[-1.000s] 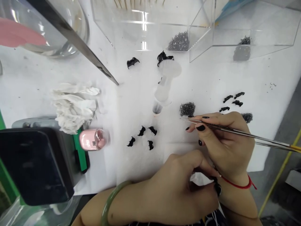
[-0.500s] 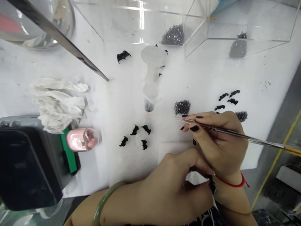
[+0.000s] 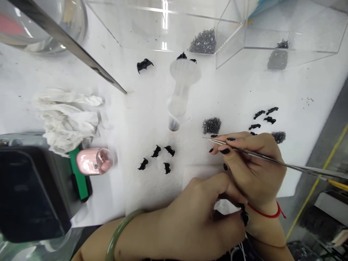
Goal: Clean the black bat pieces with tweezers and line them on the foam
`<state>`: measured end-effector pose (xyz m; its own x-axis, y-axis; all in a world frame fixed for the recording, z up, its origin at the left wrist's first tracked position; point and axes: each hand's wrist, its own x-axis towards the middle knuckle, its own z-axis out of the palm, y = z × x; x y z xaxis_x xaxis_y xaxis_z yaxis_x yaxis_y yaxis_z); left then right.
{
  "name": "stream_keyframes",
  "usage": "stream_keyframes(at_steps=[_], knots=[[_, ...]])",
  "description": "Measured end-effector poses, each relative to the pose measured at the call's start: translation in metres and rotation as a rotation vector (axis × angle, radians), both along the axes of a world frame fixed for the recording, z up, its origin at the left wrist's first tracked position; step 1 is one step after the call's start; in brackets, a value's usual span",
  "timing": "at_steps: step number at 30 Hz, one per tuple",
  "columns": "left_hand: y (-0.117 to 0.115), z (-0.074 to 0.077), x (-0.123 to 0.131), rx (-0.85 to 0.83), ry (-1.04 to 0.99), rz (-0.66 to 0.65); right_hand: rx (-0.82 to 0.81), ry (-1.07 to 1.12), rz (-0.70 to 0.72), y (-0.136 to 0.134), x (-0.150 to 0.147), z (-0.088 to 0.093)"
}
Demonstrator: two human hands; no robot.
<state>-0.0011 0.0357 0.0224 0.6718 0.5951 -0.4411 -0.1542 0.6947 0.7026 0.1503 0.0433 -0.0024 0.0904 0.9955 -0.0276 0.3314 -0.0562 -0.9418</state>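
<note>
With right hand, gripped tweezers pencil-fashion near bead-like heap, presumably for fine control; with left hand, pinched small dark piece, couldn't tell what.

Tweezers: metal, smooth, glossy. Box: clr. plastic, v. glossy (catches a strip of glare). Tissue: paper, matt, wrinkled. Earbud case: plastic, glossy. Bangle: smooth, polished. Grains: glassy, surf. rough.

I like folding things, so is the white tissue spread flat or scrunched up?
Scrunched up: the tissue lies in a bunched heap, with many creases and loose folds showing.
</note>
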Motion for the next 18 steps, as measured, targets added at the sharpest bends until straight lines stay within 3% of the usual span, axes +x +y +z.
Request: stream_keyframes(at_steps=[18], knots=[[0.0002, -0.0012, -0.0011, 0.058, -0.028, 0.016, -0.022, 0.061, 0.034, 0.0012, 0.0028, 0.0013]])
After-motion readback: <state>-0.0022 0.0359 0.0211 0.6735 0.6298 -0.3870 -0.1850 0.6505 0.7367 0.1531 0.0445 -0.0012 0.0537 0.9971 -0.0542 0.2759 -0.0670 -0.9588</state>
